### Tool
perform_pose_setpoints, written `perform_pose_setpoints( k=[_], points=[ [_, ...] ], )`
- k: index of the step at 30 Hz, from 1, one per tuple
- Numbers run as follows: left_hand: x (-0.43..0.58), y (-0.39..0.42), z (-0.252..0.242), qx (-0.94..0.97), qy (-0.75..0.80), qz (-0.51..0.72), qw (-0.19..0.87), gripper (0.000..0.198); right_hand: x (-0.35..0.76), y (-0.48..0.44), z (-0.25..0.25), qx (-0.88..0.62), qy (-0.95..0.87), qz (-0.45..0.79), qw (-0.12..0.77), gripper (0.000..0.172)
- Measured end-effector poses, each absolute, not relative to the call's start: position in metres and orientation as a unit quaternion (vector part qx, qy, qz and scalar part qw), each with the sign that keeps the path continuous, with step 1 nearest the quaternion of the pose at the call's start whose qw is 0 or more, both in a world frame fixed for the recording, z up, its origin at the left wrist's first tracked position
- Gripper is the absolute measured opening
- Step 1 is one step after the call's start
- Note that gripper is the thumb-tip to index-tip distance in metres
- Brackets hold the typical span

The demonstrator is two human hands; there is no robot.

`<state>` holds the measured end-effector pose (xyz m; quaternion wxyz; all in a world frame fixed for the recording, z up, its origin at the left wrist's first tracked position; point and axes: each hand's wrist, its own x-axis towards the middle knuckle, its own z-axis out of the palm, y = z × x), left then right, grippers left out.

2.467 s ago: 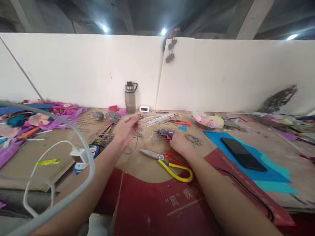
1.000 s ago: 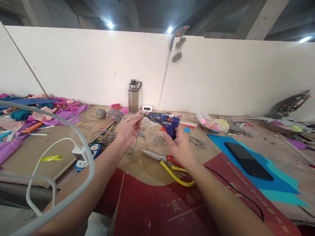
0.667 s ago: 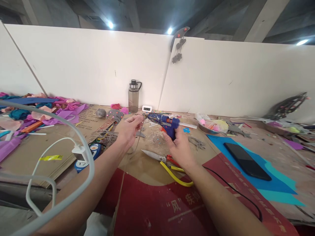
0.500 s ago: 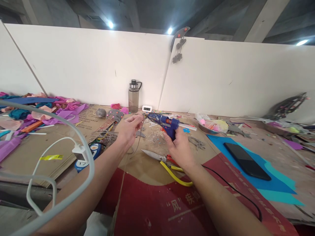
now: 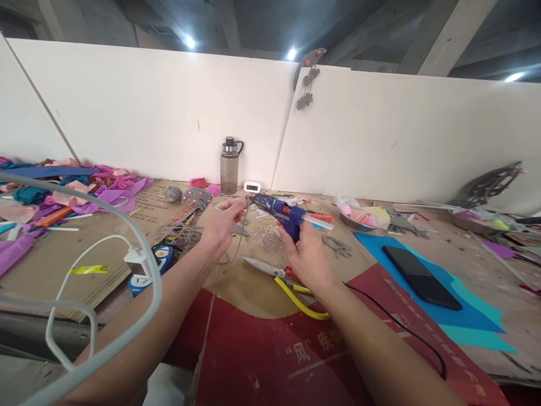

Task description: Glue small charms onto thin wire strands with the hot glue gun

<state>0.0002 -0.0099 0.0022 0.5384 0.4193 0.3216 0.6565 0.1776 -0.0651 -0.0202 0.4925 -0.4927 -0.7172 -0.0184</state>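
My right hand point(image 5: 306, 256) is wrapped round the grip of a blue hot glue gun point(image 5: 281, 211), raised above the cardboard-covered table point(image 5: 236, 282); a clear glue stick point(image 5: 318, 223) pokes out of its back. The gun's nozzle points left and meets the top of a thin grey wire point(image 5: 240, 239), which my left hand point(image 5: 220, 223) pinches between thumb and fingers. The wire hangs down below that hand. A black cord point(image 5: 397, 324) runs from the gun along my right forearm.
Yellow-handled scissors point(image 5: 283, 277) lie just under my hands. A black phone point(image 5: 420, 276) rests on blue paper point(image 5: 469, 307) at right. A water bottle point(image 5: 229, 166) stands by the white wall. Crepe paper scraps point(image 5: 63, 192) pile at left, with a white charger and cable point(image 5: 135, 260).
My right hand picked the glue gun up off the table and brought its nozzle to the wire in my left hand. In the last second the gun tilted slightly.
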Motion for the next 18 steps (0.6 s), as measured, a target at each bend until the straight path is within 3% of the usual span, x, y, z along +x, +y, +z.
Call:
perform_pose_setpoints(
  k=[18],
  points=[
    [-0.0020,-0.0076,0.0040,0.417,0.338,0.667,0.517,0.018,0.1770,-0.0685,-0.0167,-0.499,-0.725,0.002,0.474,0.030]
  ],
)
